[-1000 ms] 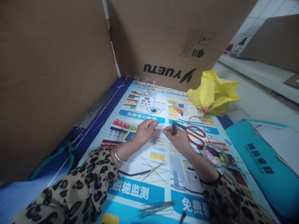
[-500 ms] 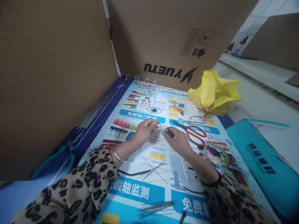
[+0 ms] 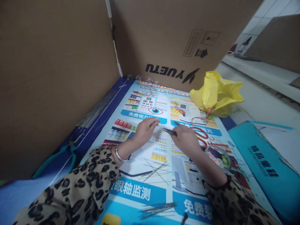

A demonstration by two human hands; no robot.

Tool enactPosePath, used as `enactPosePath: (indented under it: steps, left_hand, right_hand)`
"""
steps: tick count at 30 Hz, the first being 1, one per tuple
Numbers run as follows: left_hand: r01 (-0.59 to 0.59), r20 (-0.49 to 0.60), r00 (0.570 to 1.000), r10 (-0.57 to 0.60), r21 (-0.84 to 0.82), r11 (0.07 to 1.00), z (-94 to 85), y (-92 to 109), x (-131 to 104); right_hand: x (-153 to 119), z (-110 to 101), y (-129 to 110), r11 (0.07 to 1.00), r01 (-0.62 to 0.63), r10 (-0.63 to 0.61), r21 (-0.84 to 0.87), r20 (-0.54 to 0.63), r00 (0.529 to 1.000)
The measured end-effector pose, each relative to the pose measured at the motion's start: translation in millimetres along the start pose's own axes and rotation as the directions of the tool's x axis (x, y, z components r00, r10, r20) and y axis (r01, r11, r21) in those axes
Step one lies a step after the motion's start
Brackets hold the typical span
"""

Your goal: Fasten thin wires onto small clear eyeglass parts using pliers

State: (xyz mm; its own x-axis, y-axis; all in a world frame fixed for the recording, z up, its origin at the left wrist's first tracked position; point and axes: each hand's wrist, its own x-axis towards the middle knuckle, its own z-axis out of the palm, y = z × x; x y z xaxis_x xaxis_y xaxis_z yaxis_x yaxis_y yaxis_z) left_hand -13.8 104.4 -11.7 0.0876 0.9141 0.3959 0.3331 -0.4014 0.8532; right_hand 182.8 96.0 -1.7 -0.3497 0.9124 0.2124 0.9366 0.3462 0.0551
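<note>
**Close pinch work beside the scissors**

A dark, slim, plier-like metal tool (image 3: 170,132) is gripped in the right hand (image 3: 187,139), just left of the red-handled scissors (image 3: 207,133). Farther left of them, the left hand (image 3: 145,133) is closed in a pinch; whether fine wire is held cannot be told. That pinch should be held steady, close to the tool's tip, and the loose thin grey wires (image 3: 156,171), nearer than the scissors, avoided.
</note>
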Motion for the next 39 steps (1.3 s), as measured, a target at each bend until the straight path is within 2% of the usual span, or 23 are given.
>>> enactPosePath:
  steps: [4,9,20,39]
  left_hand:
    - [-0.132,0.023,0.991,0.130,0.126,0.983,-0.9,0.8,-1.7]
    - [-0.184,0.047,0.983,0.179,0.166,0.969,-0.5,0.7,-2.9]
    - [-0.158,0.101,0.985,0.142,0.186,0.970,-1.1,2.8,-3.5]
    - [-0.187,0.081,0.981,0.175,0.189,0.964,-1.3,5.3,-4.2]
  right_hand:
    - [-1.3,0.1,-2.8,0.995,-0.007,0.009,-0.103,0.020,1.000]
    - [-1.8,0.8,-3.2,0.990,0.000,0.002,-0.141,0.018,1.000]
    - [-0.9,3.8,-2.4,0.990,0.045,-0.044,-0.131,0.009,0.999]
    - [2.3,3.0,-0.5,0.994,0.046,-0.041,-0.100,0.055,0.998]
